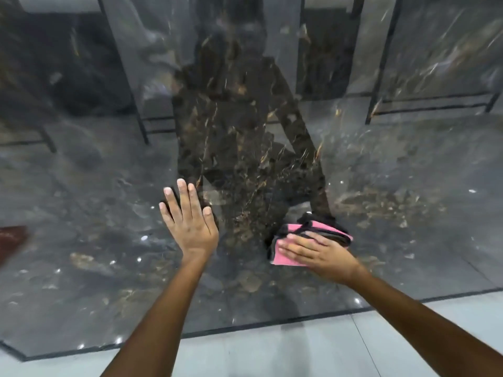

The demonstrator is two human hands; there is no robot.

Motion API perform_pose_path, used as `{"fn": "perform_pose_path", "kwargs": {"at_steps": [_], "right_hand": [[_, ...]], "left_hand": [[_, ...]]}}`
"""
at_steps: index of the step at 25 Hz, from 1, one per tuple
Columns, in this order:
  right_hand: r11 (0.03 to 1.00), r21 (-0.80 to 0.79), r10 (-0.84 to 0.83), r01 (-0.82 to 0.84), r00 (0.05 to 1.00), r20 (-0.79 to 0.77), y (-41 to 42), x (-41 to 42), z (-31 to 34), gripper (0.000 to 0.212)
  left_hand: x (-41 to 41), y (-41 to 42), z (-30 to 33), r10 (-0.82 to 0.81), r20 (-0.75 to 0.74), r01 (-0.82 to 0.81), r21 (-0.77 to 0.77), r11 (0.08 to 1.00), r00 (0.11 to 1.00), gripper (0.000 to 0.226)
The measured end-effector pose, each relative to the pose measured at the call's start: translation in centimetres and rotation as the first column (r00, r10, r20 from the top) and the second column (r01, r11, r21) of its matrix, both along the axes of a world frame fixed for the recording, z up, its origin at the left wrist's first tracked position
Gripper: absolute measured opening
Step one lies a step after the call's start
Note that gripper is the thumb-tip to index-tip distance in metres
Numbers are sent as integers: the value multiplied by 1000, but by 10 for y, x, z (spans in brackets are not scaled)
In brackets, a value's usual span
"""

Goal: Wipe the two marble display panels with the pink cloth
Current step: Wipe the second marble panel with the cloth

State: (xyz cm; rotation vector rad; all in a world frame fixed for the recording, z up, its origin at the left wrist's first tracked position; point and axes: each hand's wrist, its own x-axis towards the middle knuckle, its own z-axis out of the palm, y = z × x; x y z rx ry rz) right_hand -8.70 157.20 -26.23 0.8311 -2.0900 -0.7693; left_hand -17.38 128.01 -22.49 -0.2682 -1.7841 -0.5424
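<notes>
— Surface, item one?
— Dark glossy marble panel (109, 240), grey with brown and gold veining, filling most of the view. Its polish reflects a person's dim outline and black frames. Pale tiled floor (299, 349) runs along its lower edge.

— Left hand?
— Left hand (187, 221): flat against the panel, fingers straight and slightly spread, holding nothing.

— Cloth, location?
— Pink cloth (307, 242): folded, with dark edging, lying against the panel right of centre, well apart from the left hand.

— Right hand?
— Right hand (318, 253): laid on top of the cloth, fingers extended and close together, pressing it to the marble. Slightly blurred.

— Second panel?
— Cannot tell which reflected slab it might be.

— Other entries?
— Reddish patch (12, 238) at the far left edge, unidentified.
</notes>
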Motion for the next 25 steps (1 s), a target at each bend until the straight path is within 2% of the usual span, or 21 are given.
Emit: {"fn": "perform_pose_path", "kwargs": {"at_steps": [1, 2, 3, 4, 5, 6, 7, 8, 10, 12, 13, 14, 15, 17, 19, 20, 21, 22, 24, 25], "right_hand": [[999, 31, 44, -43, 999, -11, -1, -3, 6, 78], [994, -87, 61, -66, 997, -51, -8, -7, 24, 72], [944, -321, 54, -80, 994, -91, -19, -11, 49, 66], [822, -559, 23, -108, 987, -157, -34, -18, 78, 60], [686, -712, -4, -152, 977, -213, -51, -26, 100, 54], [627, -751, -7, -207, 963, -271, -70, -35, 110, 51], [677, -689, 17, -258, 942, -335, -88, -41, 103, 51], [775, -564, 80, -286, 929, -361, -101, -45, 78, 52], [937, -248, 208, -246, 963, -170, -108, -42, -7, 49], [981, 14, 192, -194, 977, 94, -88, -29, -71, 47], [975, 69, 198, -212, 965, 171, -75, -23, -80, 49], [964, 61, 248, -261, 955, 165, -65, -20, -78, 48], [963, -14, 271, -271, 956, 114, -57, -18, -66, 46], [919, -318, 208, -232, 972, -107, -52, -20, -23, 52], [739, -628, 29, -246, 942, -334, -61, -32, 5, 54], [676, -691, -24, -254, 930, -366, -71, -38, 3, 54], [697, -672, -40, -250, 922, -384, -82, -39, -10, 55], [780, -587, -15, -218, 931, -365, -91, -40, -43, 55], [949, -296, 63, -107, 986, -155, -88, -29, -143, 59], [987, -154, 51, -54, 999, -19, -75, -15, -191, 63]], "left_hand": [[0, 0, -3, -4, -7, 4, 4, 1000, 1000, 55], [0, 1, -5, -13, -16, 13, 10, 1000, 1000, 55], [0, 2, -6, -18, -25, 19, 15, 1000, 1000, 54], [-1, 2, -7, -19, -29, 20, 19, 1000, 999, 54], [-1, 3, -9, -15, -17, 16, 24, 1000, 1000, 53], [0, 3, -14, -12, 0, 12, 32, 999, 1000, 53], [1, 2, -24, -14, 16, 14, 28, 1000, 1000, 53], [4, 0, -39, -25, 33, 25, 13, 1000, 999, 53], [8, -11, -77, -36, 57, 39, -60, 997, 998, 56], [7, -25, -102, -19, 64, 29, -164, 986, 998, 54], [5, -28, -107, -7, 63, 19, -193, 981, 998, 53], [4, -29, -112, 5, 59, 7, -199, 980, 998, 52], [3, -28, -117, 16, 49, -6, -192, 981, 999, 52], [2, -26, -132, 37, 15, -34, -174, 984, 999, 52], [0, -25, -147, 39, -1, -38, -175, 984, 999, 51], [0, -25, -151, 34, -2, -34, -173, 984, 999, 51], [-1, -24, -152, 39, -4, -40, -174, 984, 999, 51], [-1, -24, -154, 48, 4, -46, -173, 984, 999, 51], [1, -27, -165, 28, 27, -23, -173, 985, 999, 51], [3, -28, -171, 24, 35, -17, -188, 982, 999, 52]]}}
